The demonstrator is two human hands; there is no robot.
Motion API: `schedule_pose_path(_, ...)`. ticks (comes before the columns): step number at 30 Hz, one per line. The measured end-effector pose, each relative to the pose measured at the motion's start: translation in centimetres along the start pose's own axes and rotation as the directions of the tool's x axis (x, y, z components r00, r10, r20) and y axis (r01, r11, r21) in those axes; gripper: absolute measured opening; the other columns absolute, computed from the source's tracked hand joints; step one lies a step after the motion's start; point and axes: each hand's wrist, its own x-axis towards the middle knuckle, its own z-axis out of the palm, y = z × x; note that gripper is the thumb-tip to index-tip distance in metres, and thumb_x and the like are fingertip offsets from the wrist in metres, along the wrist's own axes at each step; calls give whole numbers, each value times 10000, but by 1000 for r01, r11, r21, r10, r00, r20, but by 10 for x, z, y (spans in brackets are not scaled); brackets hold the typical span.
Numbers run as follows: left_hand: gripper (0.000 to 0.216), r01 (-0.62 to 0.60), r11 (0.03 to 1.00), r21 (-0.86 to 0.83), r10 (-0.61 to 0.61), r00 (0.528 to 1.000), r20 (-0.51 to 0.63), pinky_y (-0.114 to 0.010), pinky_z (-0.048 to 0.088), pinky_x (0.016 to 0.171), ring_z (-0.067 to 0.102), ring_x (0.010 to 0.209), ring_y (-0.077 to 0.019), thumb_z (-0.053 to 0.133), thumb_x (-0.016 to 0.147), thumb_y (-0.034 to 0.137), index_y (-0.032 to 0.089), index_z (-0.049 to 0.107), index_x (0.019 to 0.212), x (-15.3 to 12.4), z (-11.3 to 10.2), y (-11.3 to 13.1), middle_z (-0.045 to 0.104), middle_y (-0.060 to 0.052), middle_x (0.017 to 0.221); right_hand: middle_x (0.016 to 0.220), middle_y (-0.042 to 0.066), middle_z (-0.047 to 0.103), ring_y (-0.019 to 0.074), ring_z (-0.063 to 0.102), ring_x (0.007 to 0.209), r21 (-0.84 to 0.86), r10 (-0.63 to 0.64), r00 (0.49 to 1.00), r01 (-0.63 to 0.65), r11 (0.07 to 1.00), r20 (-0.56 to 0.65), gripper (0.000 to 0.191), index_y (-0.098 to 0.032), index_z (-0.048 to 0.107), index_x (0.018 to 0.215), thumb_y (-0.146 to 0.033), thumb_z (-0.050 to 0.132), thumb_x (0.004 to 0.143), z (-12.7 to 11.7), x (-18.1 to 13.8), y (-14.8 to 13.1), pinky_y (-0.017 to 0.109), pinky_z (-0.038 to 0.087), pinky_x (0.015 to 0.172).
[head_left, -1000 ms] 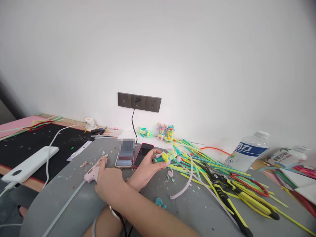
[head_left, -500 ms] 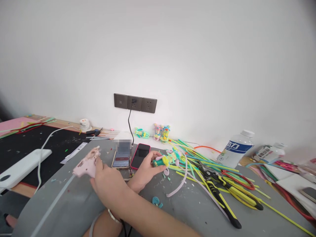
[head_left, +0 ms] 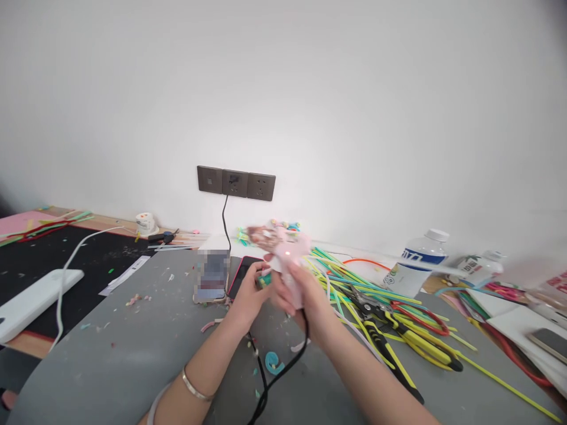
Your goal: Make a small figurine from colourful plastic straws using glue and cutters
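Observation:
My right hand point(head_left: 308, 295) grips a pink hot glue gun point(head_left: 292, 249) by its handle, and a black cord hangs from the handle's bottom. The gun's brown-stained front points left. Just beside it, my left hand point(head_left: 248, 298) is closed on a small green pipe-cleaner figure point(head_left: 264, 280), mostly hidden behind the fingers and the gun. Whether the gun's tip touches the figure cannot be made out. Below the hands lies a coiled blue pipe-cleaner piece point(head_left: 273, 362). Behind the gun, other small figures point(head_left: 292, 225) stand partly covered near the wall.
Two phones, one light-framed point(head_left: 212, 277) and one red-edged point(head_left: 241, 276), lie behind my left hand. To the right are loose pipe cleaners point(head_left: 354, 277), yellow-black pliers point(head_left: 390, 330) and a bottle point(head_left: 416, 265). A white power strip point(head_left: 39, 301) lies far left.
My right hand has swung the glue gun from the left side to the middle, so my arms no longer cross. My left hand, still holding the figure, has shifted a little left.

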Motion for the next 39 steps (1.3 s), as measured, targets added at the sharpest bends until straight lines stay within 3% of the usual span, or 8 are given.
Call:
schedule_pose_path(4, 644, 4, 995, 96, 10, 990, -141, -272, 490, 703, 634, 848, -176, 836, 705, 350, 229, 567, 1277, -5, 3, 10, 631, -78, 1159, 533, -92, 355, 69, 235, 388, 11, -32, 990, 34, 999, -136, 437, -176, 558, 1074, -578, 520, 906, -63, -32, 2, 235, 173, 431)
schedule_pose_path(9, 590, -32, 983, 183, 56, 990, -127, -268, 531, 693, 639, 930, -206, 793, 738, 368, 192, 591, 1264, -5, 4, 17, 640, -106, 1231, 500, -95, 355, 48, 208, 360, 44, -33, 986, 41, 998, -165, 426, -179, 566, 966, -600, 529, 907, -103, -48, 26, 227, 150, 407)
schedule_pose_path(13, 556, -97, 952, 290, 131, 986, -103, -281, 565, 713, 662, 949, -222, 771, 751, 365, 204, 603, 1256, -6, 4, 17, 669, -91, 1197, 512, -84, 368, 45, 247, 372, 52, 8, 995, -3, 999, -98, 430, -178, 562, 876, -607, 552, 900, -104, -54, 41, 212, 176, 391)
schedule_pose_path(17, 540, -75, 930, 361, 117, 988, -96, -305, 587, 769, 680, 1017, -263, 758, 764, 367, 199, 608, 1254, -11, 11, 22, 688, -101, 1183, 533, -69, 362, 48, 296, 403, 14, 25, 997, -24, 1000, -70, 479, -183, 485, 696, -606, 534, 914, -100, -62, 43, 205, 217, 394)
schedule_pose_path(26, 488, -104, 912, 397, 147, 986, -79, -295, 588, 842, 666, 1076, -248, 724, 804, 350, 213, 613, 1259, -14, 9, 19, 667, -92, 1254, 533, -85, 358, 58, 294, 413, -76, 108, 988, -116, 990, -113, 475, -168, 551, 856, -641, 545, 891, -100, -65, 39, 191, 237, 375)
schedule_pose_path(39, 456, -120, 892, 437, 160, 986, -56, -299, 583, 852, 653, 1107, -255, 699, 813, 323, 218, 622, 1250, -17, 14, 22, 655, -98, 1281, 509, -82, 341, 54, 300, 396, -108, 103, 985, -119, 987, -139, 514, -189, 479, 705, -670, 542, 873, -97, -65, 39, 188, 245, 369)
